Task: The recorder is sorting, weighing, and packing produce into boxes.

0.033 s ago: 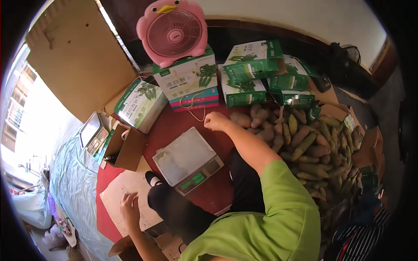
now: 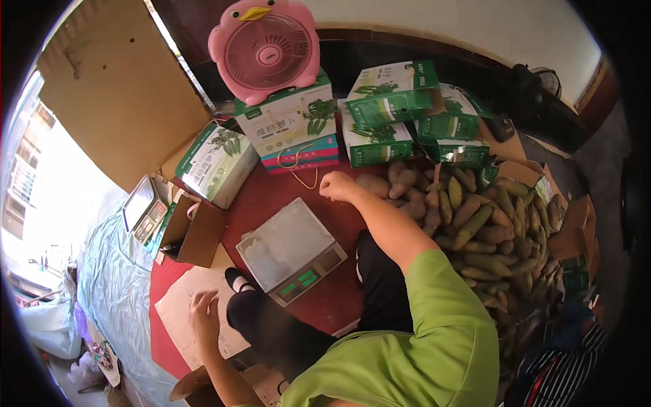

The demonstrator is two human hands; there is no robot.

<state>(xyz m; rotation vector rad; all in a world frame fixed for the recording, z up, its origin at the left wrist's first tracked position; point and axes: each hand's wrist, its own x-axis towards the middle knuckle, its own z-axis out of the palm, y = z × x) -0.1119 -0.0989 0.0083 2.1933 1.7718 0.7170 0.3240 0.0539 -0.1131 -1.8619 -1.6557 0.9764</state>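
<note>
My right hand (image 2: 337, 186) is held above the red surface, just beyond the far right corner of a digital scale (image 2: 288, 244). Its fingers are curled in and I see nothing in them; a yellow cord handle (image 2: 310, 178) hangs close to their left. The scale has a worn grey plate with nothing on it and a lit green display. My left hand (image 2: 205, 313) hovers over a flat cardboard sheet (image 2: 178, 308) at the lower left, empty, its fingers bent loosely and partly apart. Right of my right forearm lies a big heap of green and brownish long roots (image 2: 475, 227).
A pink fan (image 2: 268, 54) stands on a green-and-white carton (image 2: 288, 122), with a blue-and-pink box (image 2: 305, 154) beneath. More cartons (image 2: 393, 95) are stacked at the back right. An open brown box (image 2: 196, 234) and a second scale (image 2: 146, 210) sit at the left.
The view has shifted very slightly. The fingers of my left hand have drawn in a little; my right hand stays nearly in place with its fingers curled.
</note>
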